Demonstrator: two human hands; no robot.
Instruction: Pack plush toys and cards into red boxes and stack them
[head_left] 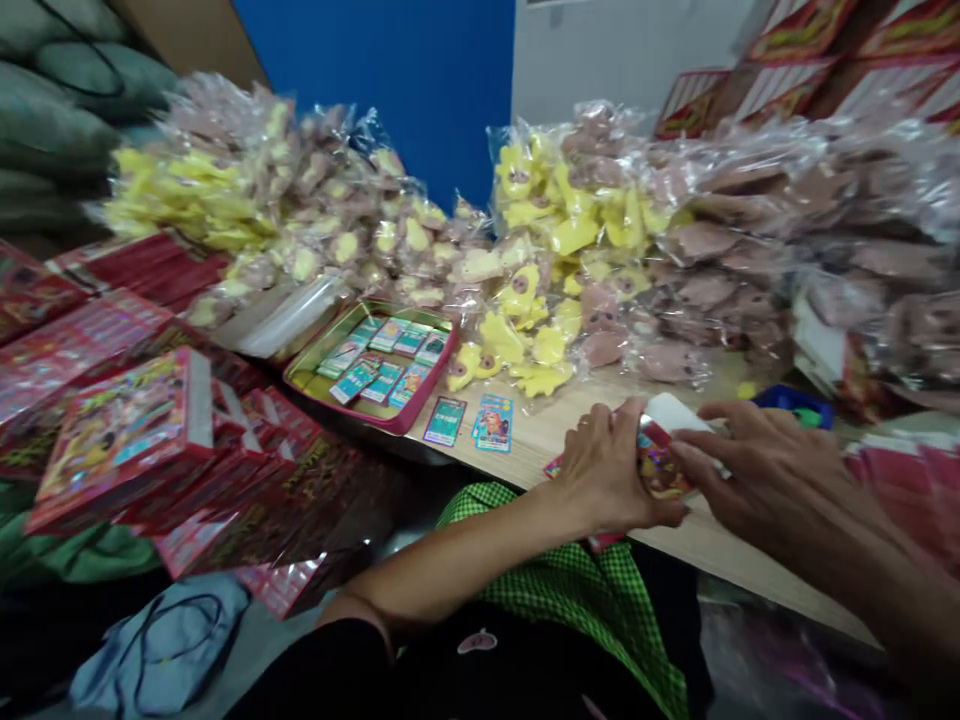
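My left hand [611, 470] is wrapped round a small, shiny, colourful printed box [661, 465] at the table's front edge. A white flap or end [673, 412] sticks up from the box. My right hand [757, 465] is closed on the box's right side, thumb and fingers at the white part; its exact hold is partly blurred. Red printed packaging shows beneath my left hand. Just left of it lie a green card [445, 422] and a few blue-edged cards [493, 424]. Beyond them stands a pink-edged tin [409, 415] holding piles of cards.
Bagged yellow plush toys [540, 345] and bagged brown ones [720, 260] are heaped along the back. Red printed boxes [127, 430] are stacked at left. A blue container [799, 405] and pink-and-white packets [911, 475] sit at right.
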